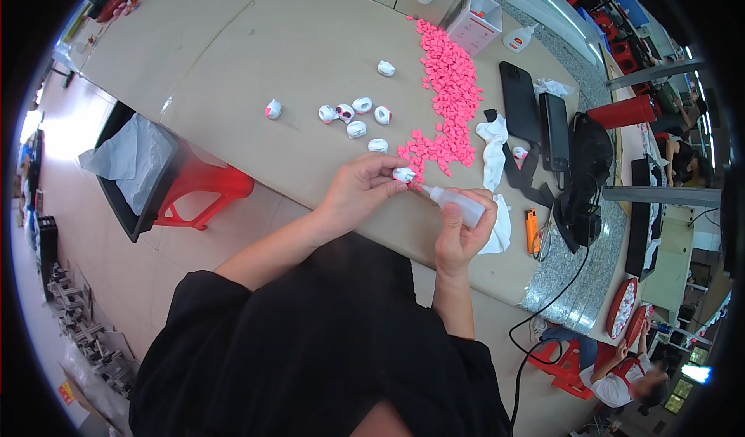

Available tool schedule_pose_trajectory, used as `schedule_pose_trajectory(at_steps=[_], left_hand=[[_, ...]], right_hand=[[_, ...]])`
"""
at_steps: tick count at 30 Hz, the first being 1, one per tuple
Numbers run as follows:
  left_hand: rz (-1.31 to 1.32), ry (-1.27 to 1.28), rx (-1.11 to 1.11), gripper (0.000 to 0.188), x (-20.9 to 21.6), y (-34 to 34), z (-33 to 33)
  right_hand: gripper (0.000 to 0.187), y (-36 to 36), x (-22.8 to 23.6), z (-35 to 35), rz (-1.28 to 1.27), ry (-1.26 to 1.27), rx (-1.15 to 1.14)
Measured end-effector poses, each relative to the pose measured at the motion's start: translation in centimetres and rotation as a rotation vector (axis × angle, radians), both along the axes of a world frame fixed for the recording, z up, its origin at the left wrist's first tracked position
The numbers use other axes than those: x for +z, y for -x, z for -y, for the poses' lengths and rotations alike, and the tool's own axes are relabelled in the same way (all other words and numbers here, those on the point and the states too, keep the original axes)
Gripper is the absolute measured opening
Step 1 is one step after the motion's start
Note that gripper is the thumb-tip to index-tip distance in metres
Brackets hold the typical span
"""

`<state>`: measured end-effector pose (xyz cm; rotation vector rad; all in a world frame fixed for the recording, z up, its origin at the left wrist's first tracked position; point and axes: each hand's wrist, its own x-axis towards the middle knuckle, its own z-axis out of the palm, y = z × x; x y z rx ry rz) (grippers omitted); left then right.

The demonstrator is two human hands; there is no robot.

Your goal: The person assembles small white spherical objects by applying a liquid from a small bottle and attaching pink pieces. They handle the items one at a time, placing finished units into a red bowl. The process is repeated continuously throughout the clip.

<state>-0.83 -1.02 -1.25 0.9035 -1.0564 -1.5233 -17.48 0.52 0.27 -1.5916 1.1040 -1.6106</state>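
Between the fingertips of my left hand [362, 189] is a small white rounded piece [403, 175] with dark markings. My right hand [463, 231] is wrapped round a translucent white squeeze bottle [459, 204], tilted so its thin nozzle points at the white piece. Whether the nozzle touches it I cannot tell. Just beyond my hands lies a spread of small bright pink pieces [450, 88], running up the table. Several similar white rounded pieces [356, 130] lie loosely on the table beyond my left hand, some showing pink or dark parts; one [273, 109] sits farther left.
Right of the pink pieces are a white box [473, 22], another white bottle [518, 39], a black phone [520, 100], crumpled white tissue [493, 146], an orange cutter [532, 231] and a black bag [594, 157]. A lined black bin [140, 169] rests on a red stool [206, 189]. Another person [625, 379] sits lower right.
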Motion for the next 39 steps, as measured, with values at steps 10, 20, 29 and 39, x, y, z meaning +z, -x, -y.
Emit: schedule_pose_trajectory(at_steps=[10, 20, 29, 39], left_hand=[[0.001, 0.011, 0.000, 0.024, -0.05, 0.12, -0.02], [-0.019, -0.050, 0.012, 0.024, 0.29, 0.07, -0.12], [-0.024, -0.049, 0.013, 0.025, 0.42, 0.10, -0.03], [-0.015, -0.060, 0.017, 0.025, 0.75, 0.06, -0.07]], right_hand=[[0.023, 0.03, -0.28, 0.22, 0.001, 0.026, -0.016], [0.024, -0.36, -0.10, 0.09, -0.212, 0.187, -0.051], [0.025, -0.20, 0.07, -0.11, -0.264, 0.203, -0.075], [0.024, 0.20, -0.07, 0.10, -0.277, 0.197, -0.085]])
